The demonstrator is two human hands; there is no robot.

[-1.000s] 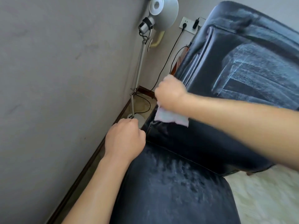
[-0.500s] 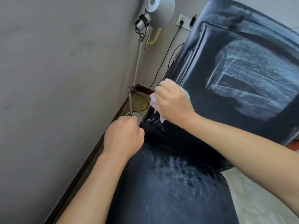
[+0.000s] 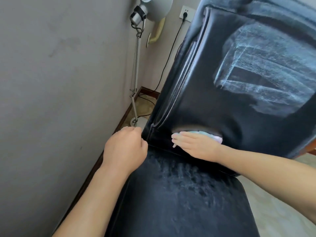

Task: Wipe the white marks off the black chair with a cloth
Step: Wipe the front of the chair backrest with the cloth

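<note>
Head view, the only one here: grey wall fills the left of the frame, with a floor lamp [image 3: 136, 53] and a wall socket [image 3: 185, 13] up top in the corner behind the chair [image 3: 201, 93]. The chair is black and takes up the whole right and bottom, backrest upper right, seat lower middle.

The right hand [image 3: 196, 144] is flat, fingers straight and together, pressing the cloth [image 3: 205, 135] against the bottom of the backrest just above the crease where it meets the seat. The left hand [image 3: 126, 147] is curled up at the left edge of the chair near that seam; looks like it's pinching or bracing the edge, but I can't really tell if it's got hold of anything.

What matters for the next swipe: the big patch of marks [image 3: 266, 79] sits up and to the right of the cloth, well apart from it, its streaks running across the backrest. A lighter smear is on the seat [image 3: 184, 178], just below both hands. The right hand is clearly nearer to the big patch, so I'd guess it goes up-right from here.
</note>
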